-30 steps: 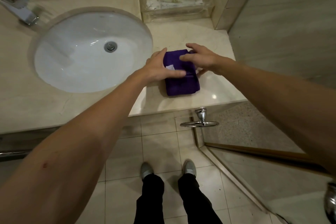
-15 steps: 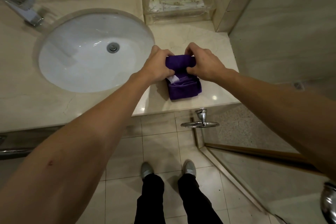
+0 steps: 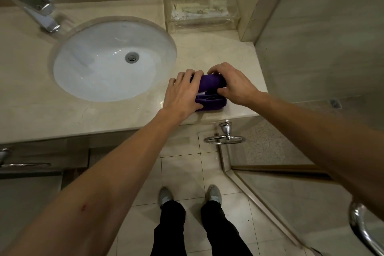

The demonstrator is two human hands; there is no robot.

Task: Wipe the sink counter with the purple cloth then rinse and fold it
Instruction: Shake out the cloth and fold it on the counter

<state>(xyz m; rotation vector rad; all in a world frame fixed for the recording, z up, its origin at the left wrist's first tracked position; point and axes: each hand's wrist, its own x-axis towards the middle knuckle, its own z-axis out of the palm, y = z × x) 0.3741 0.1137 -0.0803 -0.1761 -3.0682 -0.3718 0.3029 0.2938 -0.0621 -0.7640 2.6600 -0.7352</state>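
Purple cloth point(image 3: 211, 91), a small terry piece already folded into a thick compact bundle, lies on the beige marble tabletop point(image 3: 218, 52), at its right end near the front edge, just right of the white oval sink basin point(image 3: 99, 68).

Left hand point(image 3: 182, 94): rests on the left side of the bundle, fingers mostly extended and laid over its far left edge. Whether the thumb is tucked under the fabric I cannot tell.

Right hand point(image 3: 234, 83): on the right side, fingers curled over the far top of the bundle, thumb pressing in at the middle, so it grips the cloth.

A white tag or seam shows in the crease between the two hands. The far half of the bundle looks rounded and raised over the near half (a fold mid-turn, by my reading).

Step in hand, as I judge it: the last one, folding. The layers stacked at the near edge suggest earlier folds are done; the task looks close to finished.

Next move probably calls for bringing the raised half down flush onto the lower one, edges aligned, then pressing flat. The thick layers may spring back open; the bundle also sits close to the tabletop's front edge, so a push toward the near side could slide it off.

Also present: chrome faucet point(image 3: 36, 8) far left, clear acrylic box point(image 3: 201, 6) at the far right, chrome towel ring point(image 3: 225, 137) below the front edge.
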